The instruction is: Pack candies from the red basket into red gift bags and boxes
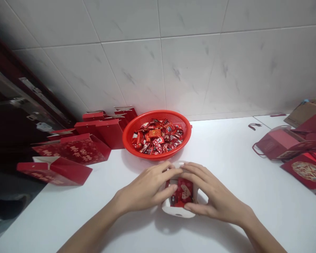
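Observation:
A small candy box [179,211] with white inner flaps stands on the white table in front of me, its top open. Inside lie red-wrapped candies [183,192], one with a pale heart-shaped print. My left hand [154,186] grips the box's left and far edge, its thumb reaching over the opening. My right hand [213,191] curves around the right side, with fingertips at the far flap and the thumb by the near flap. Fingers of both hands almost meet at the far edge. Just beyond them sits a red plastic basket [129,146] full of wrapped candies [160,137].
Several red paper gift boxes [73,149] with open tops stand at the left. Closed red gift boxes [287,142] and a brown cardboard box [305,112] are at the right. A tiled wall [189,70] borders the table [226,147]; a dark door [15,105] is at far left.

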A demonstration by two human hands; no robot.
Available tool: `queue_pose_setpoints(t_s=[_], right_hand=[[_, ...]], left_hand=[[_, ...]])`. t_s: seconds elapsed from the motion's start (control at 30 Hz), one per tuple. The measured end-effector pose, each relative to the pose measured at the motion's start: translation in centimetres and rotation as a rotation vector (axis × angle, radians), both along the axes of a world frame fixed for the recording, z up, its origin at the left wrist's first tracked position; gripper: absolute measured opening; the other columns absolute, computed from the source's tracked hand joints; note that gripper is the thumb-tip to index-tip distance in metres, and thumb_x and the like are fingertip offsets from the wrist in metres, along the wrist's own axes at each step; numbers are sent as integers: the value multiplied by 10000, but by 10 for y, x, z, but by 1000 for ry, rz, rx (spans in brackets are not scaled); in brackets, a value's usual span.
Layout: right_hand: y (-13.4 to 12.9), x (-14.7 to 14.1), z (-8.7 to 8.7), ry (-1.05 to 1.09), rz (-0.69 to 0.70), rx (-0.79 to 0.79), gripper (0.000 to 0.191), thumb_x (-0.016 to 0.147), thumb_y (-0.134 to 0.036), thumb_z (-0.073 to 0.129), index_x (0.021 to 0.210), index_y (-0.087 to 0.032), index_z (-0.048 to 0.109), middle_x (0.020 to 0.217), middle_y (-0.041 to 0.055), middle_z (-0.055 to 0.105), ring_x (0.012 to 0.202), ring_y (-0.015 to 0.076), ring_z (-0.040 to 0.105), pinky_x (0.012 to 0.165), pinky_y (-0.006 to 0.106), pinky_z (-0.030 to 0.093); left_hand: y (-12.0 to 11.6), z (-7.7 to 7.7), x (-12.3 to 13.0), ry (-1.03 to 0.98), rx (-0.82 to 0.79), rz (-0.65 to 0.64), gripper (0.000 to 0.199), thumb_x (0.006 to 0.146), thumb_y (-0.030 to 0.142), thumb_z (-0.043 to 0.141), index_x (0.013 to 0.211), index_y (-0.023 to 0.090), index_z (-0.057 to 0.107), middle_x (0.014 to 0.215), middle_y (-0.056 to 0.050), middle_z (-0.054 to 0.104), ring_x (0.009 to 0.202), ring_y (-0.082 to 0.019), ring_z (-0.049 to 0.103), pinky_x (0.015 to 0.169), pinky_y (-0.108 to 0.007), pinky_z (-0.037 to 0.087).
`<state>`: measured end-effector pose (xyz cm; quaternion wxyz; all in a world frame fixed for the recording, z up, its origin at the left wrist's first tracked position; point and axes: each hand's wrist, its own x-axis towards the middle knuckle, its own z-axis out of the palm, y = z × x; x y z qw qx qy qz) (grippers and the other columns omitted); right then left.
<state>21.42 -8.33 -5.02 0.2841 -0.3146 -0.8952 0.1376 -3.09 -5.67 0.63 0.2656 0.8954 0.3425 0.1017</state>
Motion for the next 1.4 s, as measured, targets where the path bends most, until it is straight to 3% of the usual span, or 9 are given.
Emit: queue_pose_setpoints(t_s=[0.17, 0.3, 0.43, 0.5, 0.73, 0.9, 1.03, 1.2, 1.4], right_hand=[[6, -2, -13, 55, -61, -12, 856, 841, -563, 710, 1535, -228, 337, 1557, 182, 419, 1457, 298, 398, 1141, 462, 446], [9, -7, -24, 140, -142, -23, 943, 824, -567, 720, 1565, -257, 226, 1584, 191, 380, 1462, 311, 399, 1133, 471, 457], [11, -8, -33, 250, -166, -8, 790, 818, -572, 724, 1438, -223, 379, 1504, 215, 482, 1388, 315, 504, 1078, 453, 512], [12, -7, -35, 261, -164, 6, 575, 858, -561, 684, 1278, -210, 505, 1478, 218, 510, 1351, 305, 545, 1048, 433, 534], [12, -10, -37, 203, -162, 110, 308, 1004, -456, 495, 1030, -191, 649, 1510, 199, 481, 1357, 281, 522, 1062, 431, 514], [12, -13, -38, 264, -221, 207, 208, 1021, -290, 477, 1000, -200, 664, 1501, 171, 495, 1371, 279, 492, 1075, 463, 492], [14, -14, -40, 311, -217, 189, 114, 982, -237, 556, 1025, -203, 656, 1416, 172, 572, 1254, 259, 597, 984, 402, 558], [14, -17, -40, 369, -134, 160, 348, 935, -163, 616, 1275, -222, 575, 1192, 118, 698, 1141, 230, 649, 945, 377, 579], [15, -18, -41, 375, -115, 132, 324, 944, -190, 605, 1263, -237, 572, 1129, 94, 711, 1095, 223, 653, 927, 381, 577]], left_hand=[[8, -14, 5, -104, -64, 97, 508, 946, 400, 616, 1423, 293, 480, 1193, -46, 620, 1006, -206, 615, 888, -345, 517], [10, -36, 16, -201, 32, 225, 376, 880, 381, 677, 1196, 217, 557, 1069, -46, 613, 903, -203, 608, 804, -340, 522], [11, -50, 21, -312, 97, 248, 159, 936, 353, 587, 920, 195, 580, 993, -50, 587, 898, -194, 611, 818, -327, 518], [12, -51, 16, -349, 77, 204, 254, 990, 368, 499, 848, 188, 608, 1081, -80, 593, 1035, -213, 614, 914, -341, 505], [9, -52, -10, -321, 37, -7, 460, 904, 585, 588, 1158, 216, 693, 1365, -134, 537, 1246, -312, 539, 1042, -446, 478], [7, -66, -6, -415, 154, 151, 285, 899, 318, 666, 1158, 200, 647, 1264, -125, 596, 1190, -258, 598, 1006, -390, 518], [7, -78, 2, -487, 222, 281, 414, 903, 264, 651, 1300, 206, 551, 1287, -126, 593, 1207, -251, 597, 1007, -392, 531], [9, -89, 2, -467, 232, 239, 577, 916, 231, 607, 1464, 215, 430, 1439, -141, 546, 1343, -281, 514, 1117, -454, 456], [7, -95, 5, -482, 127, 267, 295, 940, 297, 577, 1210, 195, 639, 1350, -147, 580, 1272, -283, 566, 1065, -437, 494]])
